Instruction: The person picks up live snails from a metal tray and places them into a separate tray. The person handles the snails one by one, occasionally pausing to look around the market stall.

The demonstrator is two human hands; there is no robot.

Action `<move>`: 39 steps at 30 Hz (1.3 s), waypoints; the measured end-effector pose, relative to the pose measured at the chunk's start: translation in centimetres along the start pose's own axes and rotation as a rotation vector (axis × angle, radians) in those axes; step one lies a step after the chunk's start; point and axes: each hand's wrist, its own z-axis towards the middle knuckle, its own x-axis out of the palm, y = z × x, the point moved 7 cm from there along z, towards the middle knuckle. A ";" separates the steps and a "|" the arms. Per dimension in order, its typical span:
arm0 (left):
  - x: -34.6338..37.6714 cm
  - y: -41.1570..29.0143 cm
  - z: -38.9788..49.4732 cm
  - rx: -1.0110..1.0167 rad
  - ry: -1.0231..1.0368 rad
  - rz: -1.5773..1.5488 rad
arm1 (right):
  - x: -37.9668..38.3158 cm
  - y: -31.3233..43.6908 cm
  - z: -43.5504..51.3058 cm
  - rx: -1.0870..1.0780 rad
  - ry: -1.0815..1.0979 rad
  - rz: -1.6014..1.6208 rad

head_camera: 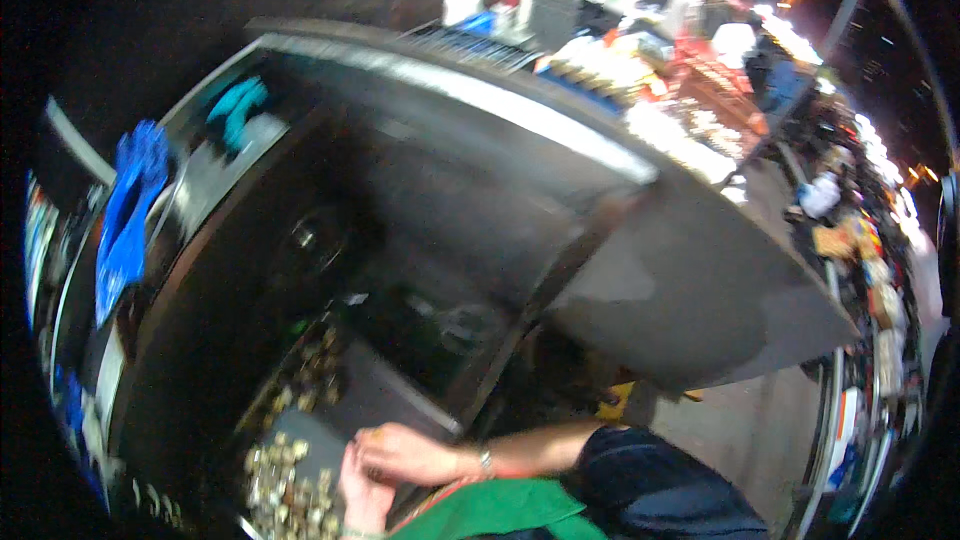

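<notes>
My right hand [405, 454] reaches in from the right, with a bracelet or watch band [486, 463] at its wrist. It lies over my left hand [366, 491], and the two touch. Whatever may be between them is hidden by the fingers. Just left of both hands is a heap of small pale cube-like pieces [289, 491], probably food. Darker pieces [319, 371] lie farther off, past a grey divider or plate [311, 431]. A green apron [495, 510] covers my front, below the right forearm.
A dark metal cart or cooking stand [450, 187] with a bright far rim spreads before me. Its grey side panel [675, 315] juts out right. At left are a blue plastic bag or glove [131, 217] and a teal cloth or glove [240, 112]. Lit stalls [675, 90] stand beyond, blurred.
</notes>
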 end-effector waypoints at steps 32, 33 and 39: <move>-2.5 -13.0 14.2 1.219 -0.627 1.431 | -1.6 -14.5 12.1 0.258 -0.287 -0.943; -2.4 -12.7 14.2 1.223 -0.616 1.389 | -1.5 -14.2 12.1 0.209 -0.296 -0.954; -2.5 -8.1 13.8 0.976 -0.453 0.670 | -1.6 -15.2 10.2 0.191 -0.403 -0.080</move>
